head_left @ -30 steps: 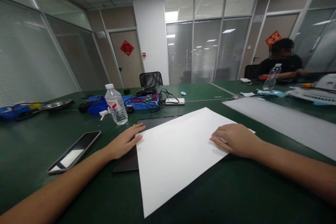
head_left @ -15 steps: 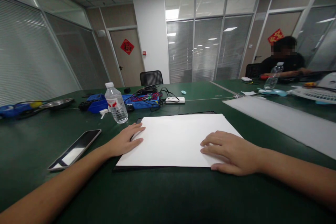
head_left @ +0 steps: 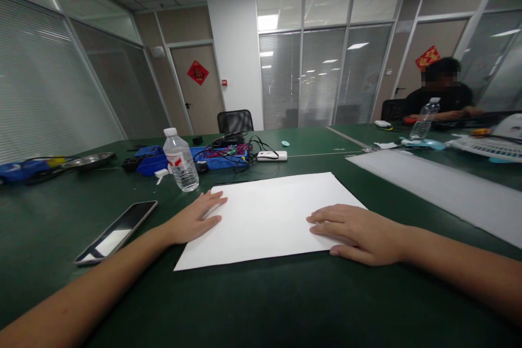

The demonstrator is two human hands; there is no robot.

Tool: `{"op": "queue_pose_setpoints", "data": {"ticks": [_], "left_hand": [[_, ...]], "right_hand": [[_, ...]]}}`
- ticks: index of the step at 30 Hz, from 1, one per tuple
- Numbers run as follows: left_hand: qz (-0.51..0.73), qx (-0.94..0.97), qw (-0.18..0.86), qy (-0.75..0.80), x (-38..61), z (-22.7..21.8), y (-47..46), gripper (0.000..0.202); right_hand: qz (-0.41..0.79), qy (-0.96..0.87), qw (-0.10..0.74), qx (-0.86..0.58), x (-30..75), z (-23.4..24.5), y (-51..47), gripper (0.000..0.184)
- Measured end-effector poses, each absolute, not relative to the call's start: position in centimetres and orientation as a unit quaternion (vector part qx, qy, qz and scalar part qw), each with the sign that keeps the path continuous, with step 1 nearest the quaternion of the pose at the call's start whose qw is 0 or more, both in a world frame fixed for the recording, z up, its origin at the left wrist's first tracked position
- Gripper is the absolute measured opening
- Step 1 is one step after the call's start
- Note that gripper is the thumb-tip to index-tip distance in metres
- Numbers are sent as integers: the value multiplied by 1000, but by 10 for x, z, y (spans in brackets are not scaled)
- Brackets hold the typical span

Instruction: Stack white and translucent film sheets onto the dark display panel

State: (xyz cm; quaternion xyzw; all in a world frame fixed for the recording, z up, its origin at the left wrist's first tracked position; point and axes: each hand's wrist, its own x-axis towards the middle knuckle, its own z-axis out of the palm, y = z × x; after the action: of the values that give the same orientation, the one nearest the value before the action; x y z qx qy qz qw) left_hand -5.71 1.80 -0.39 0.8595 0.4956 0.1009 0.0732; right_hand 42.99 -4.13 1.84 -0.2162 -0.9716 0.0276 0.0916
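Observation:
A blank white sheet of paper (head_left: pixel 265 223) lies flat on the green table (head_left: pixel 261 304), turned slightly so its near left corner points toward me. Thin dark edges of something beneath it show along its far and right sides. My left hand (head_left: pixel 198 217) rests on the sheet's left edge, fingers stretched out and apart. On the right edge lies my right hand (head_left: pixel 354 234), palm down with extended fingers; its thumb reaches past the near edge. Neither hand grips anything. Left of my left forearm is a phone (head_left: pixel 118 232), and beyond that hand stands a water bottle (head_left: pixel 181 160).
Blue trays with tangled wires (head_left: pixel 224 155) and a white power strip (head_left: pixel 272 156) sit farther back. A long white sheet (head_left: pixel 440 190) covers part of the right side. A person (head_left: pixel 442 92) sits at the far right, behind another bottle (head_left: pixel 424 119).
The white paper has turned counterclockwise and shifted slightly left; its near left corner is closer to me. The dark layer below now shows less at the near edge. My right hand has moved slightly left.

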Motion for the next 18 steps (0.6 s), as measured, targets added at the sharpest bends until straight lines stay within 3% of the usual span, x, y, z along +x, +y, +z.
{"op": "queue_pose_setpoints", "data": {"ticks": [5, 9, 12, 14, 18], "left_hand": [[98, 855, 69, 504, -57, -5, 18, 82], [95, 854, 71, 507, -57, -7, 18, 83], [91, 855, 69, 505, -58, -8, 19, 83], [90, 858, 68, 501, -59, -8, 20, 82], [85, 860, 62, 499, -62, -5, 19, 78]], "right_hand": [[25, -973, 112, -202, 434, 17, -35, 53], [-79, -956, 145, -244, 457, 18, -7, 47], [-181, -908, 175, -336, 501, 13, 27, 40], [-226, -864, 163, -420, 544, 6, 51, 46], [-217, -746, 150, -612, 631, -20, 86, 57]]}}
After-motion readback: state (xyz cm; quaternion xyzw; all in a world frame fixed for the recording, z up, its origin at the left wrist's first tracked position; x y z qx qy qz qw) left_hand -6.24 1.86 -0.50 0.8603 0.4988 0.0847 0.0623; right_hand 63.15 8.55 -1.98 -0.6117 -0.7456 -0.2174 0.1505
